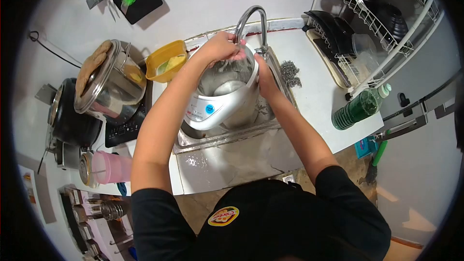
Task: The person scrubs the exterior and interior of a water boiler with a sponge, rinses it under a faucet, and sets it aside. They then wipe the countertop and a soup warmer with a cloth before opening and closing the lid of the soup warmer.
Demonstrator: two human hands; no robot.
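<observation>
A white appliance pot [217, 108] with a metal inside stands tilted in the steel sink [208, 142], under the curved faucet [264, 24]. My left hand [223, 48] is over the pot's opening, just below the spout, where water runs; its fingers are bent and partly hidden, and what they hold, if anything, cannot be made out. Against the pot's right rim rests my right hand [265, 78], gripping the edge with the thumb up near the faucet base.
Left of the sink are a yellow basin [162, 53], a large steel pot [118, 89] and a pink container [113, 166]. To the right are a steel scrubber [290, 73], a green liquid bottle [355, 111] and a dish rack [401, 48].
</observation>
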